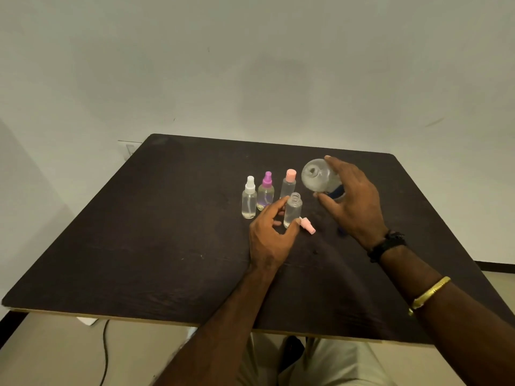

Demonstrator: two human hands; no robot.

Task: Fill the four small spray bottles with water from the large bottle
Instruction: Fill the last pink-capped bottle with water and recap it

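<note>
In the middle of the dark table (pixel 167 218), well away from every edge, we see three small bottles in a row: the white-top bottle (pixel 249 203), the purple-top bottle (pixel 266 195) and the pink-top bottle (pixel 288 186). Just in front, our left hand (pixel 267 238) pinches the open small bottle (pixel 293 211) between thumb and finger. A pink cap (pixel 308 225) lies beside it. Our right hand (pixel 354 204) curls its fingers round the tipped big bottle (pixel 319 176).

The dark brown wooden worktop (pixel 167 246) carries a row of small clear plastic bottles: a white-topped spray bottle (pixel 249 200), a purple-topped spray bottle (pixel 266 193) and a pink-capped bottle (pixel 288 185). An uncapped clear bottle (pixel 292 211) stands upright just in front, and a pink spray cap (pixel 307 225) lies on its side beside it.
</note>
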